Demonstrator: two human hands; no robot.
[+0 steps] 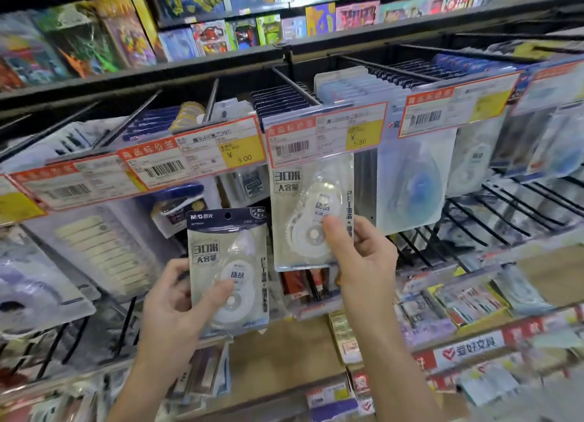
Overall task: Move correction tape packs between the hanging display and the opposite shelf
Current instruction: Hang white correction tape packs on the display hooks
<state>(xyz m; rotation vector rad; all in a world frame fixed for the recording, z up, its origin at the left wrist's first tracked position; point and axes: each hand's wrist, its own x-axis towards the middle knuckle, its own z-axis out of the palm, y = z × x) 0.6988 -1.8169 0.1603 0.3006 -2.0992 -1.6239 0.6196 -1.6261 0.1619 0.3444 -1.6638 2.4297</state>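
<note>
Left hand [172,298] pinches a loose correction tape pack [228,271] in its grip; right hand [360,257], beside and higher, pinches the hanging pack [311,213] under its price tag [327,132].

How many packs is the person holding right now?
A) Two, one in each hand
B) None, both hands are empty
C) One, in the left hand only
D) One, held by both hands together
A. The left hand grips one correction tape pack clear of the hooks, and the right hand pinches a second pack whose top sits behind the price tag.
</note>
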